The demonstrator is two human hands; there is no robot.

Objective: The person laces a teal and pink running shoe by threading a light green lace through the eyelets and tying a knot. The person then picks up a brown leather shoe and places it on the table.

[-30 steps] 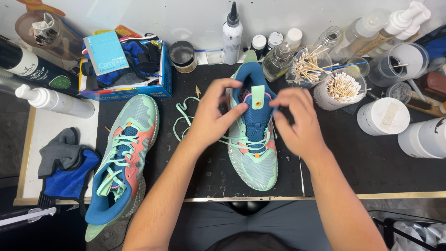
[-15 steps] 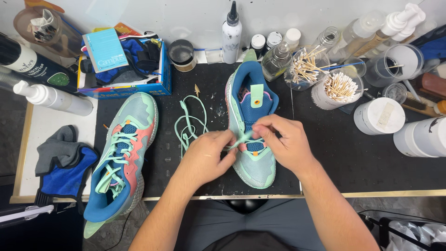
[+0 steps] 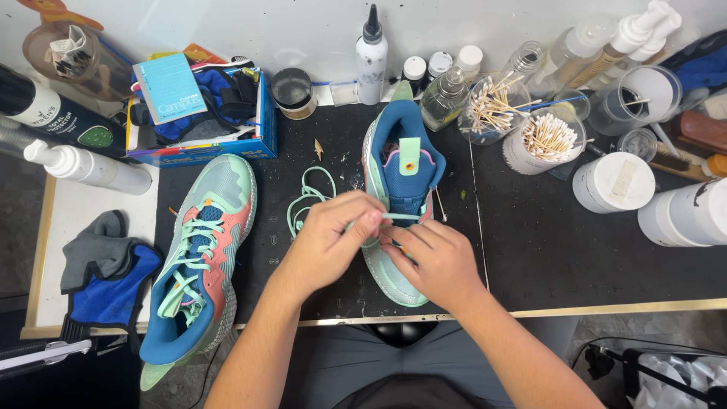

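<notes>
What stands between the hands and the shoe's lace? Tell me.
Nothing visible. The left hand and right hand both rest on the shoe, and the left hand's fingers already pinch the mint lace. Its loose end loops on the mat to the shoe's left.

A second laced shoe point(image 3: 198, 261) lies at lower left on the black surface point(image 3: 530, 250). A blue box point(image 3: 198, 113) sits upper left, a white squeeze bottle point(image 3: 371, 57) top centre, and cups of cotton swabs point(image 3: 547, 140) upper right. Grey and blue cloths point(image 3: 102, 276) lie at far left.
</notes>
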